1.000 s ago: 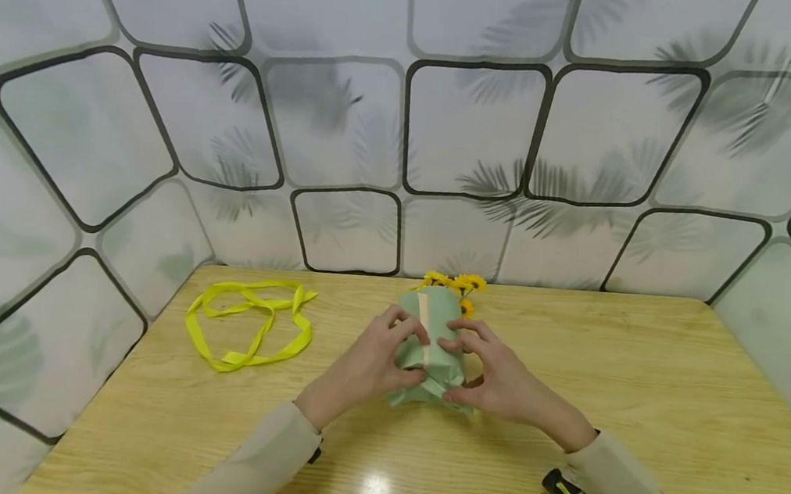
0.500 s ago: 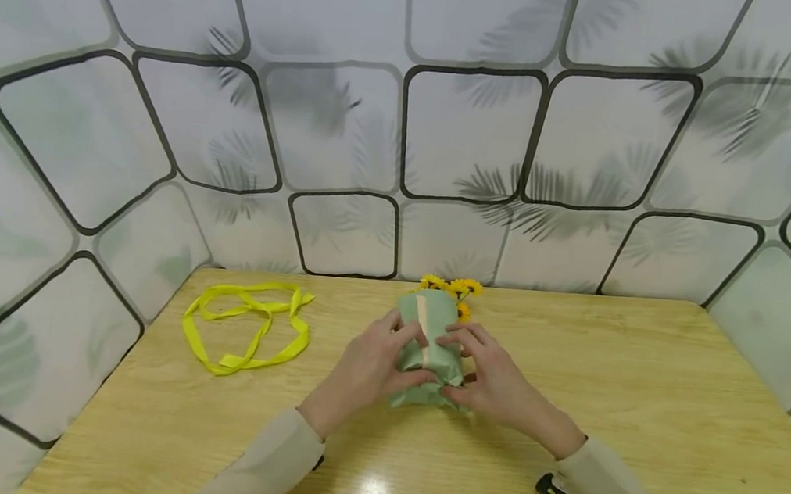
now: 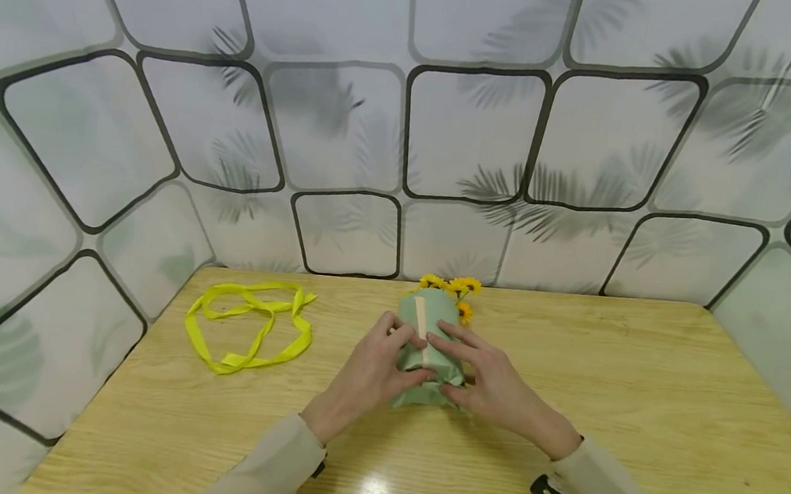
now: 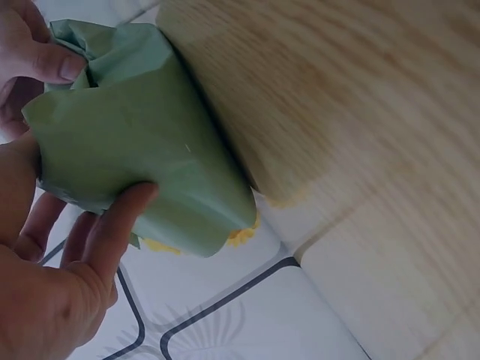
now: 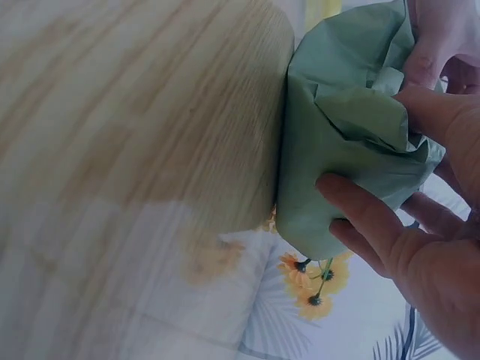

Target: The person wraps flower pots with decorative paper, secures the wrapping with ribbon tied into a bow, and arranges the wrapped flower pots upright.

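Observation:
A bunch of yellow flowers [image 3: 459, 285] lies on the table, wrapped in pale green paper [image 3: 441, 306] with a cream strip [image 3: 421, 316] down its upper face. The blooms poke out at the far end, and the near end of the paper is crumpled and folded. From the left, my left hand [image 3: 375, 359] holds the wrapped bouquet, fingertips on top and thumb at the gathered end. My right hand [image 3: 493, 377] grips the other side, its thumb near the left thumb. In the right wrist view, the right fingers [image 5: 364, 214] curl along the paper [image 5: 311, 150]. Stems inside are hidden.
A loosely looped yellow ribbon [image 3: 268, 326] lies on the wooden table [image 3: 637, 394] to the left. A patterned wall [image 3: 476, 128] stands directly behind the table's far edge. Dark wrist devices [image 3: 547, 492] show under the sleeves.
The right hand's upper fingers have stretched further across the top of the wrap toward the cream strip. The left thumb has slid slightly right along the near end; the bouquet stays in place.

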